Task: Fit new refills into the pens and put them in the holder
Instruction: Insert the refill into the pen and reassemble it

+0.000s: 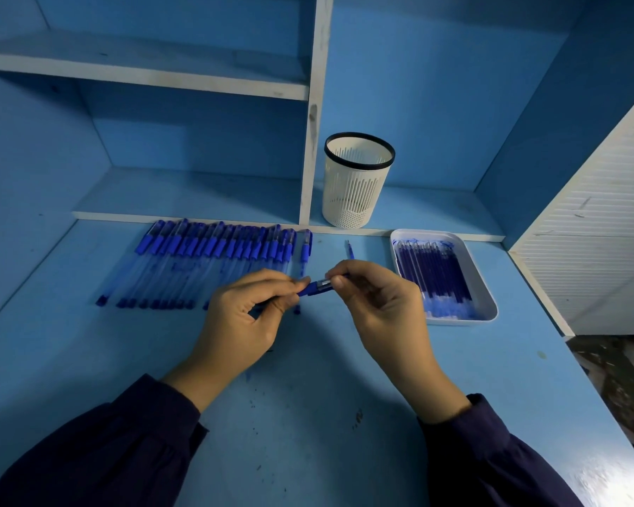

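Both hands [240, 316] [379, 305] pinch one pen [317, 287], seemingly.

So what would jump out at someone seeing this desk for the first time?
Mid-desk, the left hand and right hand pinch one blue pen between them. Behind, to the left, lies a long row of blue-capped pens; to the right, a white tray of refills. A white holder stands on the low shelf at the back.

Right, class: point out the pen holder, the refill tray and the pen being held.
pen holder [355, 192]: head view, on its white slatted wall.
refill tray [483, 291]: head view, on the bare white wall along its right side.
held pen [312, 289]: head view, on its exposed blue section.
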The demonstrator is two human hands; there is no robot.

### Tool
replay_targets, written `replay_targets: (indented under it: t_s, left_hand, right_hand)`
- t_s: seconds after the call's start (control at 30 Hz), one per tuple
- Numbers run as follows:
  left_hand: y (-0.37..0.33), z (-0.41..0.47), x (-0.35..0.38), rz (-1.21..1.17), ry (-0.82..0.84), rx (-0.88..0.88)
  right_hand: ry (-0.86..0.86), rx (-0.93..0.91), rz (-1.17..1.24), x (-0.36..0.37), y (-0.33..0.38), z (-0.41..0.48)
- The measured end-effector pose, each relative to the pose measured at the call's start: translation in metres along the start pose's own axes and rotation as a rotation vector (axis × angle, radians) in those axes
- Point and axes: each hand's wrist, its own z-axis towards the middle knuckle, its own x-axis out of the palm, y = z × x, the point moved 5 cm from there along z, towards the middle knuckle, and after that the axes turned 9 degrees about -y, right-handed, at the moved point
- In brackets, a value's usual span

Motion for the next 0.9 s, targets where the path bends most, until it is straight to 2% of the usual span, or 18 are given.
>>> replay_targets:
  t_s: [0.23, 0.37, 0.5, 0.63, 0.8, 0.9]
  left_hand:
    - [-0.004, 0.009, 0.003, -0.049, 0.006, -0.117]
    - [-0.007, 0.015, 0.004, -0.128, 0.001, -0.193]
    - [-0.001, 0.021, 0.002, -0.151, 0.039, -0.243]
    - [0.026, 0.033, -0.013, 0.054, -0.044, -0.303]
    - [0.048, 0.04, -0.006, 0.536, 0.217, -0.215]
    - [0.046, 0.037, -0.001, 0.595, 0.284, -0.224]
  right_hand:
    - [-0.018, 0.023, 0.119, 0.001, 0.013, 0.005]
    - [-0.047, -0.114, 0.066, 0.0, 0.025, 0.008]
    - [-0.21, -0.233, -0.017, -0.016, 0.034, 0.01]
    - [-0.446, -0.355, 0.016, -0.044, 0.063, 0.027]
    - [-0.646, -0.527, -0.006, -0.063, 0.099, 0.072]
    - [-0.676, -0.568, -0.118, -0.056, 0.097, 0.104]
